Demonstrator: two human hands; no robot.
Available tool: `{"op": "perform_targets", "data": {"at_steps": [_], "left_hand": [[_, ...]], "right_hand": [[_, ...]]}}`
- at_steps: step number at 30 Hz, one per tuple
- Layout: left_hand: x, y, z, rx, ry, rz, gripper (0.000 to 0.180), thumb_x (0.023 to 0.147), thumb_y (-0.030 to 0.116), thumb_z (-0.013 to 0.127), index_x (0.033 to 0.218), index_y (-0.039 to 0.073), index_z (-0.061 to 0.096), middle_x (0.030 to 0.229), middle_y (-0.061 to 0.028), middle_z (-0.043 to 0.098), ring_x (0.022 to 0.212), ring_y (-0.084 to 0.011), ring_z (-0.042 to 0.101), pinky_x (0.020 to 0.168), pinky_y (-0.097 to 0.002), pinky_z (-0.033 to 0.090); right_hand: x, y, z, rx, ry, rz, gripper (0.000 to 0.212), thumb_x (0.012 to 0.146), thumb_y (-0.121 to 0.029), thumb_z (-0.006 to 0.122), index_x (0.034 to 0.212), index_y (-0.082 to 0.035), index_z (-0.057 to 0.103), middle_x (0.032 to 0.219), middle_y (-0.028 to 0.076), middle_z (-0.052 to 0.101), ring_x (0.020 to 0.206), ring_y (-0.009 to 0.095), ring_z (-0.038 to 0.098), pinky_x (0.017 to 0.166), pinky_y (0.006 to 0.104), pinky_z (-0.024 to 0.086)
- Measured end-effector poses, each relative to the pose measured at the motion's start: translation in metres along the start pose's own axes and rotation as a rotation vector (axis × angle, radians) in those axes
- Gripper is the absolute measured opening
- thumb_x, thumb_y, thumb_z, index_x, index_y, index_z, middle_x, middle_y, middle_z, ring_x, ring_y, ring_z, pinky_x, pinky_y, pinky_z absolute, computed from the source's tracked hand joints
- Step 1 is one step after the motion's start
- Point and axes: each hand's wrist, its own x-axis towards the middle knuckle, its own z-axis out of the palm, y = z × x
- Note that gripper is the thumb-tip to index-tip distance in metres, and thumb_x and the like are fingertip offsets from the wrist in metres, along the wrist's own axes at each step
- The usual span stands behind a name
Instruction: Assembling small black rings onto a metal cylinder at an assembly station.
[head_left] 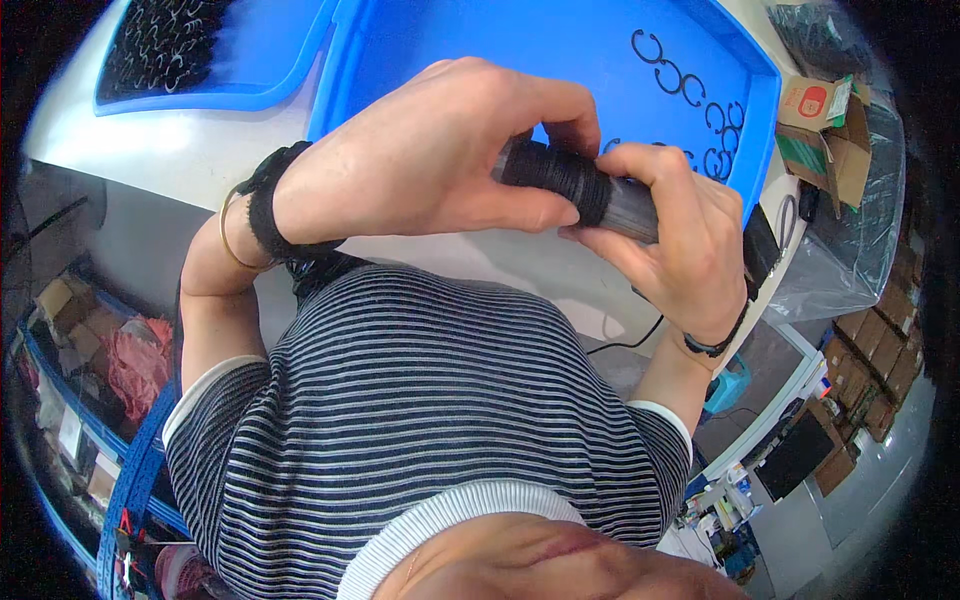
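Note:
A grey cylinder [633, 208] is held slantwise above the front of a blue tray [765, 80]. Packed tightly around it is a stack of thin black rings [562, 174]. My left hand [430, 150] closes on this stack, thumb below and fingers above. The cylinder's right part lies in my right hand [695, 240], whose thumb and fingers are wrapped round it. Both hands' fingertips nearly meet at the stack's right end. Inside the tray lie several loose black C-shaped rings [692, 90], some partly hidden behind my right hand.
At the upper left stands a second blue tray [220, 101] with a heap of small black pieces [160, 45]. An opened cardboard box [835, 150] and clear plastic wrap [850, 260] are at the right. A blue shelf rack [135, 480] with boxes stands at the lower left.

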Motion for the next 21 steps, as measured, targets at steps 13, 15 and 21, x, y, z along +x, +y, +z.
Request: {"op": "perform_targets", "data": {"at_steps": [13,15,21], "left_hand": [[0.0001,-0.0020,-0.0006,-0.027,-0.024,-0.008,0.041,0.078,0.014,0.080,0.115,0.003,0.065,0.097,-0.0086,0.067,0.079,-0.0197,0.062,0.068,-0.0314,0.052],[0.0001,-0.0013,-0.0014,-0.017,-0.023,-0.005,0.041,0.078,0.015,0.080,0.115,0.003,0.065,0.097,-0.0084,0.067,0.079,-0.0200,0.062,0.069,-0.0318,0.052],[0.0000,-0.0018,0.0001,-0.010,-0.007,0.014,0.041,0.079,0.017,0.079,0.115,0.004,0.065,0.097,-0.0076,0.067,0.079,-0.0205,0.062,0.068,-0.0329,0.051]], "right_hand": [[-0.0004,0.0012,-0.0002,0.000,-0.008,-0.006,0.056,0.061,-0.015,0.091,0.107,-0.001,0.062,0.090,0.013,0.071,0.077,0.030,0.072,0.066,0.0359,0.055],[-0.0003,0.0010,-0.0001,0.002,-0.005,-0.009,0.056,0.061,-0.015,0.091,0.107,-0.001,0.062,0.089,0.013,0.071,0.077,0.030,0.072,0.065,0.0359,0.055],[-0.0010,0.0010,0.0005,0.002,-0.002,-0.010,0.056,0.061,-0.014,0.091,0.106,0.000,0.062,0.089,0.013,0.071,0.076,0.030,0.072,0.065,0.0358,0.055]]}}
